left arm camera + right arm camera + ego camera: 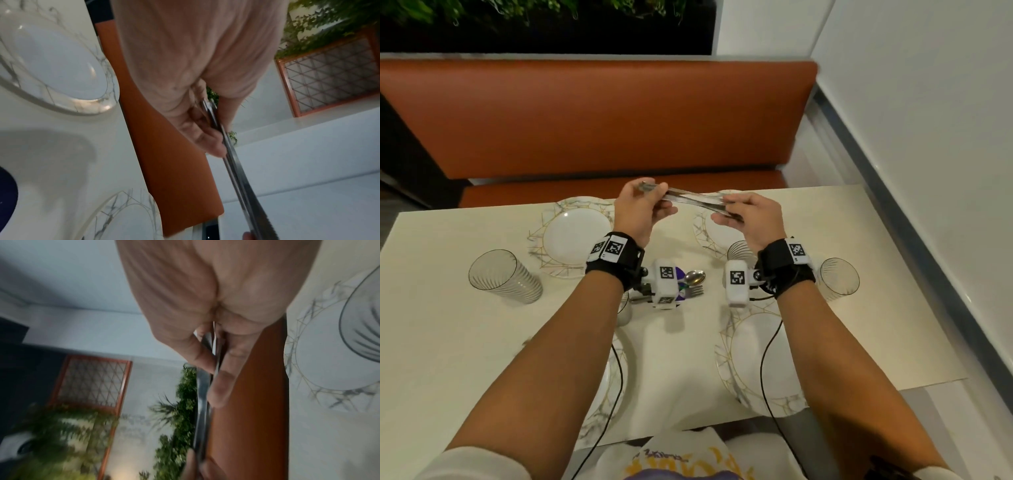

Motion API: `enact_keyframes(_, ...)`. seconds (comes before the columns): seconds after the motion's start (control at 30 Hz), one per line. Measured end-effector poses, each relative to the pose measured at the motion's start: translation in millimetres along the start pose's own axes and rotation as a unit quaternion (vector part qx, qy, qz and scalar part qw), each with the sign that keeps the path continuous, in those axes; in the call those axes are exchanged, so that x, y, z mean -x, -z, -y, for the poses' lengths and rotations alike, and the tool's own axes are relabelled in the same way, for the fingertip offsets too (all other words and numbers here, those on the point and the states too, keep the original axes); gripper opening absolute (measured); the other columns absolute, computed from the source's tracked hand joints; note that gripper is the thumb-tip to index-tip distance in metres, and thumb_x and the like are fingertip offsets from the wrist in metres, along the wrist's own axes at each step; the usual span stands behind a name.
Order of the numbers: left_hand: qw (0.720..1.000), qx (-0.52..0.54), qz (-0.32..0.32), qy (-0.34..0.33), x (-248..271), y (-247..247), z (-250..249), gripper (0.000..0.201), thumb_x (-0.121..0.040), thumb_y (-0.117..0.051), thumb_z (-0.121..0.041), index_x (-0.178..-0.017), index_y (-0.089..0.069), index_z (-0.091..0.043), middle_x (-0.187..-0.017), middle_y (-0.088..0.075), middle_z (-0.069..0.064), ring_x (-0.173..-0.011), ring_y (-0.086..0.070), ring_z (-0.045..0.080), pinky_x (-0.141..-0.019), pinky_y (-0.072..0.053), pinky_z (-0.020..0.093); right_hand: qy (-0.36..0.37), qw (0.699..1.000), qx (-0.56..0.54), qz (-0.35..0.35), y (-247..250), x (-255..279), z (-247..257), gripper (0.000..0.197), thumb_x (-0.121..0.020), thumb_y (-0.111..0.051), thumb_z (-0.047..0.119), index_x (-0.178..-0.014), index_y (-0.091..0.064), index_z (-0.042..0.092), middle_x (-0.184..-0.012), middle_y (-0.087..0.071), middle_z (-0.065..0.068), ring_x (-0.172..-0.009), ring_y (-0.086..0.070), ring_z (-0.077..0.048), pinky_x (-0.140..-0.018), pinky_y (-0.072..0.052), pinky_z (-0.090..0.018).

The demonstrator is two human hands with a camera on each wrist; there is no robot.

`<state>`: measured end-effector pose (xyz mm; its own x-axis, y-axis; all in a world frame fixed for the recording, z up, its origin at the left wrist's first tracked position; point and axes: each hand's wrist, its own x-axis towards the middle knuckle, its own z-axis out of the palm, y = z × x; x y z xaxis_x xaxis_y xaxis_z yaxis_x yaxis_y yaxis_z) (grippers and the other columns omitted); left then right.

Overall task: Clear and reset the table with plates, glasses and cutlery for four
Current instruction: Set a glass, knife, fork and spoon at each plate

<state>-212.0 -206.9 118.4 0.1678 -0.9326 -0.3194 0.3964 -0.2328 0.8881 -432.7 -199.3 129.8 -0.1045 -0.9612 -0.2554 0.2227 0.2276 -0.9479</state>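
Steel cutlery point(697, 201), seemingly knives, pinched between left hand point(641, 209) and right hand point(751, 216).

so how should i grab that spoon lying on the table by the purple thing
Judging from the head view, take the spoon by its handle, coming from above on the left, near side. The bowl points right and away and looks rounded and slippery; the handle runs back under the left wrist camera, beside the fork, so pinch it alone.

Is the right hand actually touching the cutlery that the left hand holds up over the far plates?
Touching. In the right wrist view the right hand pinches the cutlery between thumb and fingers; the head view shows the left hand gripping the other end.
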Motion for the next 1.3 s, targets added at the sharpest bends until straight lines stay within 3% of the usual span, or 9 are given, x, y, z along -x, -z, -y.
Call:
enact_keyframes(0.27, 0.995, 0.077, -0.051, 0.028, -6.6, -26.5, 10.9, 0.022, -0.113, -0.036, -0.009, -0.135, -0.037, -0.010, -0.104, -0.071, 0.016, -0.098, -0.073, 0.031, -0.080, -0.061, 0.047, -0.021, 0.999, -0.018, 0.029, -2.4, 7.1, -18.0, 0.014, -0.087, -0.067, -0.012, -0.101, -0.070, -0.009, -0.099, -0.073, -0.028, -0.084, -0.075, -0.043, -0.082, -0.063, -0.040)
enact_keyframes(0.4, 0.989, 0.116, -0.089, 0.019, -13.0, -33.6, 11.3, 0.018, -0.112, -0.025, -0.005, -0.120, -0.038, -0.014, -0.080, -0.053, 0.011, -0.066, -0.062, 0.025, -0.069, -0.061, 0.046, -0.007, 0.996, 0.058, 0.063, -4.1, 14.8, -27.4, 0.012, -0.091, -0.068, -0.003, -0.103, -0.071, -0.005, -0.088, -0.076, -0.022, -0.079, -0.076, -0.038, -0.079, -0.063, -0.044)
enact_keyframes(0.53, 0.990, 0.076, -0.114, 0.015, -17.0, -39.1, 13.0, 0.019, -0.111, -0.027, -0.004, -0.112, -0.044, -0.012, -0.072, -0.045, 0.004, -0.051, -0.044, 0.015, -0.050, -0.044, 0.028, -0.008, 0.964, 0.235, 0.127, -11.0, 20.6, -31.3, 0.014, -0.098, -0.061, 0.007, -0.111, -0.064, 0.005, -0.086, -0.077, -0.013, -0.067, -0.075, -0.029, -0.063, -0.062, -0.041)
enact_keyframes(0.63, 0.991, 0.096, -0.084, 0.028, -14.3, -43.3, 11.4, 0.018, -0.112, -0.031, -0.008, -0.108, -0.048, -0.012, -0.072, -0.046, 0.002, -0.052, -0.041, 0.013, -0.051, -0.041, 0.028, -0.011, 0.928, 0.328, 0.177, -21.6, 22.7, -31.8, 0.024, -0.104, -0.049, 0.017, -0.127, -0.054, 0.012, -0.089, -0.074, -0.005, -0.061, -0.069, -0.020, -0.052, -0.053, -0.031)
enact_keyframes(0.77, 0.995, 0.093, -0.012, 0.036, -4.4, -46.9, 9.7, 0.016, -0.113, -0.037, -0.012, -0.115, -0.052, -0.009, -0.078, -0.052, 0.004, -0.060, -0.050, 0.015, -0.061, -0.047, 0.032, -0.042, 0.936, 0.290, 0.196, -30.2, 27.2, -32.9, 0.022, -0.107, -0.044, 0.024, -0.113, -0.061, 0.011, -0.073, -0.059, -0.004, -0.049, -0.052, -0.017, -0.042, -0.040, -0.025)
enact_keyframes(0.87, 0.998, 0.045, 0.032, 0.040, 1.6, -43.7, 10.1, 0.023, -0.112, -0.040, -0.012, -0.125, -0.057, -0.004, -0.100, -0.071, 0.012, -0.086, -0.072, 0.024, -0.083, -0.061, 0.037, -0.046, 0.955, 0.244, 0.164, -30.1, 30.3, -37.0, 0.021, -0.106, -0.045, 0.021, -0.106, -0.062, 0.008, -0.070, -0.053, -0.004, -0.047, -0.043, -0.013, -0.043, -0.035, -0.023)
enact_keyframes(0.97, 0.993, -0.005, 0.099, 0.062, 11.2, -39.6, 16.7, 0.031, -0.108, -0.041, -0.001, -0.135, -0.055, 0.003, -0.124, -0.072, 0.021, -0.113, -0.073, 0.032, -0.100, -0.058, 0.044, -0.024, 0.967, 0.215, 0.134, -28.4, 33.2, -37.7, 0.021, -0.106, -0.044, 0.019, -0.106, -0.060, 0.007, -0.071, -0.059, -0.007, -0.049, -0.052, -0.017, -0.043, -0.040, -0.026)
enact_keyframes(1.13, 0.994, -0.085, 0.067, 0.029, 12.8, -32.7, 24.9, 0.026, -0.104, -0.057, -0.005, -0.127, -0.066, 0.002, -0.113, -0.078, 0.015, -0.105, -0.076, 0.031, -0.093, -0.061, 0.044, -0.012, 0.968, 0.212, 0.136, -26.6, 35.0, -37.9, 0.021, -0.106, -0.044, 0.017, -0.109, -0.062, 0.008, -0.084, -0.073, -0.018, -0.067, -0.071, -0.039, -0.064, -0.062, -0.052)
enact_keyframes(1.3, 0.995, -0.092, 0.009, 0.021, 10.7, -35.7, 16.9, 0.021, -0.098, -0.070, -0.010, -0.115, -0.074, 0.000, -0.101, -0.080, 0.014, -0.090, -0.079, 0.027, -0.076, -0.065, 0.034, 0.003, 0.962, 0.245, 0.116, -25.0, 30.9, -36.3, 0.022, -0.107, -0.043, 0.014, -0.116, -0.062, 0.008, -0.088, -0.075, -0.014, -0.069, -0.074, -0.034, -0.068, -0.063, -0.052)
